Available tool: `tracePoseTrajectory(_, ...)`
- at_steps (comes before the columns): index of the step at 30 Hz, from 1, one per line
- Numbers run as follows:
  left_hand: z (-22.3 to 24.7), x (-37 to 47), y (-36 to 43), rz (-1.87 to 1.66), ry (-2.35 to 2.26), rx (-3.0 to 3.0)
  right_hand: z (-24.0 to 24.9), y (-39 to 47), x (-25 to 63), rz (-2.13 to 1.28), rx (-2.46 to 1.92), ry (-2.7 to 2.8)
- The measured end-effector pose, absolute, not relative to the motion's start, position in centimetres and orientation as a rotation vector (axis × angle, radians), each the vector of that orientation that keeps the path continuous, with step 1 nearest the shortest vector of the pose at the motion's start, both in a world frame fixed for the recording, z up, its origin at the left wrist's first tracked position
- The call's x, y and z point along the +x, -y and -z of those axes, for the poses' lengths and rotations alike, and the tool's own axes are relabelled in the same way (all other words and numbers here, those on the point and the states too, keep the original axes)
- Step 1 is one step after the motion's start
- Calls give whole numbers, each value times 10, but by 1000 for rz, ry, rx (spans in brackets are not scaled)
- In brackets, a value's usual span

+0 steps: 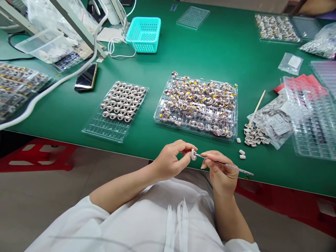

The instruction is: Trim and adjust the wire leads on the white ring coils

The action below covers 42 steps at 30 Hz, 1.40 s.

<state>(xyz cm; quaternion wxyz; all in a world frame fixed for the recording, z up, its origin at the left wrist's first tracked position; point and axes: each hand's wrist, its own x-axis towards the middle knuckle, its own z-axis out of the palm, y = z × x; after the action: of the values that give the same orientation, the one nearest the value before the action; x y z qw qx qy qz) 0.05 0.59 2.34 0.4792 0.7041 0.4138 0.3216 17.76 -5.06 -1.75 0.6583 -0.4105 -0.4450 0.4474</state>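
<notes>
My left hand (176, 159) pinches a small whitish ring-shaped part (193, 154) between thumb and fingertips at the table's front edge. In my right hand (222, 169) is a thin metal tool (236, 168), gripped like a pen. Its tip meets the part; whether it goes inside I cannot tell. Beyond my hands lies a clear tray (168, 120) full of similar curved parts with yellow and reddish bits. A second clear tray (102, 127), farther left, carries rows of beige parts (123, 98). Right of my hands are a few small white pieces (242, 152) and a pile of beige pieces (254, 135).
A wooden stick (258, 105) and a plastic bag of pieces (278, 122) lie at right beside stacked clear trays (312, 140). On the left are a phone (86, 77), a white cable (65, 77) and a metal frame (78, 24). A turquoise basket (147, 47) stands behind.
</notes>
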Motion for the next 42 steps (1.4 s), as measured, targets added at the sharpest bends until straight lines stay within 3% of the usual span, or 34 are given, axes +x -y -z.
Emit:
tracePoseTrajectory(12, -25, 2, -8, -614, -1023, 1464, 22, 49, 191, -976, -844, 1216)
tracePoseTrajectory(23, -24, 0, -8, -716, -989, 1607, 14, 46, 182, -872, -880, 1065)
tracePoseTrajectory(42, -11, 8, 2, -899, -935, 1362, 18, 45, 152, -1016, -1236, 1092)
